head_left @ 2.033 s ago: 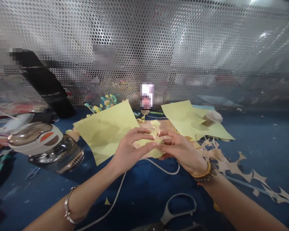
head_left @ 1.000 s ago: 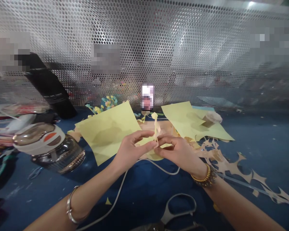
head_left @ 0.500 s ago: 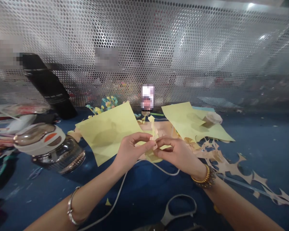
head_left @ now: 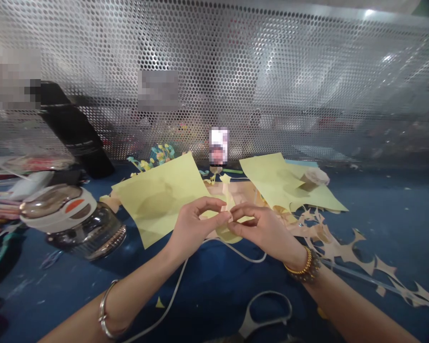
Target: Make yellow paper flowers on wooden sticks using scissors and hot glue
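My left hand (head_left: 197, 220) and my right hand (head_left: 257, 227) meet above the middle of the table. Both pinch the lower part of a small pale yellow paper piece (head_left: 227, 192) between thumb and fingertips. It rises as a narrow strip with a star-like top. The fingers cover its lower end. Right behind lie pinkish paper (head_left: 245, 189) and other yellow scraps. A yellow paper sheet (head_left: 164, 200) is to the left of my hands, and a second yellow sheet (head_left: 268, 174) is to the right.
Scissors (head_left: 250, 324) lie at the front, near a white cable (head_left: 175, 295). A glass jar (head_left: 89, 228) and green-handled pliers (head_left: 3, 252) are left. Cut paper scraps (head_left: 343, 243) spread right. A phone (head_left: 219, 145) leans against the perforated metal panel (head_left: 289, 71) behind.
The star-like top of the paper piece has turned slightly and looks more spread out. My hands have barely shifted and keep their pinch.
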The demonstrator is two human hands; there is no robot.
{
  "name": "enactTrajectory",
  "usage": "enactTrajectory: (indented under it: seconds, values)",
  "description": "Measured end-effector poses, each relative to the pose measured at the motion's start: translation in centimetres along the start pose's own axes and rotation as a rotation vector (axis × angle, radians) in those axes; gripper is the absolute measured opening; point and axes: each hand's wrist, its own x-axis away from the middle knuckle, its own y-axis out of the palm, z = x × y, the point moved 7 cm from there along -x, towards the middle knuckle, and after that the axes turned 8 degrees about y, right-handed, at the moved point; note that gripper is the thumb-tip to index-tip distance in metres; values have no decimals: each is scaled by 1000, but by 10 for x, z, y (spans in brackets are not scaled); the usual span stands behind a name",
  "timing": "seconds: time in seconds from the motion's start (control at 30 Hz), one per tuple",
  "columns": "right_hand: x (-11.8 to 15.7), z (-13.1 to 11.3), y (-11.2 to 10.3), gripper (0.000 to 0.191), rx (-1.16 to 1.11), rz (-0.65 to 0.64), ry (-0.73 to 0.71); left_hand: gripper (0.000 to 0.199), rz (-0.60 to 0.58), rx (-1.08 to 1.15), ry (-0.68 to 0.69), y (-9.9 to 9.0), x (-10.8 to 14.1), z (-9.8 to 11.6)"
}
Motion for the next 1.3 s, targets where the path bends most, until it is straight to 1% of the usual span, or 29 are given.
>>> enactTrajectory:
  seconds: [0.13, 0.27, 0.33, 0.4, 0.57, 0.7, 0.8, 0.87, 1.0, 1.1, 1.2, 1.3]
  values:
    - [0, 0, -1, 8, 20, 13, 3, 29, -32, -22, -28, 1, 0, -4]
    - [-1, 1, -1, 7, 30, 14, 22, 38, -81, 44, -31, 6, -1, 2]
    - [-1, 2, 0, 6, 33, 10, 28, 37, -102, 89, -33, 8, -2, 7]
    - [-1, 3, 2, 5, 47, -8, 31, 33, -96, 122, -38, 8, -2, 11]
    - [-1, 7, 5, 4, 70, -29, 35, 16, -14, 154, -24, 3, -2, 12]
    - [-1, 6, 5, 6, 70, -24, 16, 10, 26, 148, 2, 0, -2, 12]
    - [-1, 5, 4, 5, 71, -24, 21, 12, 17, 124, 14, 0, -3, 13]
    - [-1, 4, 4, 4, 59, -21, 25, 19, -2, 102, 2, 1, -3, 13]
    - [-1, 2, 0, 5, 14, 12, 14, 34, -107, 37, -59, 9, -2, 6]
    - [-2, 3, -2, 8, -3, 33, 2, 29, -166, -6, -91, 13, 0, 0]
    - [-2, 5, -2, 10, -11, 34, 3, 24, -154, -35, -111, 12, 1, -3]
    - [-2, 5, -1, 9, -16, 33, -1, 25, -135, -21, -126, 11, 1, -4]
